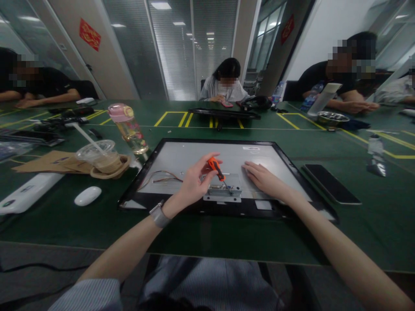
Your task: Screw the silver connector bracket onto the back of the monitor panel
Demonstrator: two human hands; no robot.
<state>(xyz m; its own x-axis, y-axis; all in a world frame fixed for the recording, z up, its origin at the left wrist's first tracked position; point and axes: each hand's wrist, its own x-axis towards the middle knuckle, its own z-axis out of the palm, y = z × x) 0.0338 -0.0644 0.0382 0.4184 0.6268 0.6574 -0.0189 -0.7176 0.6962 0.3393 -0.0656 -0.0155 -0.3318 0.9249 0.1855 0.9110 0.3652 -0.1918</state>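
So your left hand [196, 180] has its fingertips pinched around the orange-and-black screwdriver [214, 164], shaft angled down to the metal bracket [223, 194] on the black-framed silver panel [210, 149] (that panel lies flat on the green table [259, 242] before you). Your right hand [264, 179] rests on it, fingers stretched out, gripping nothing. 1 dark phone [331, 183] sits just right.

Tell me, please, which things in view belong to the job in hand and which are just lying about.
Likely for the job:
orange screwdriver in the left hand
framed panel under the right hand
metal bracket at the screwdriver's tip

Likely lying about:
pink-lidded bottle
drink cup
black phone
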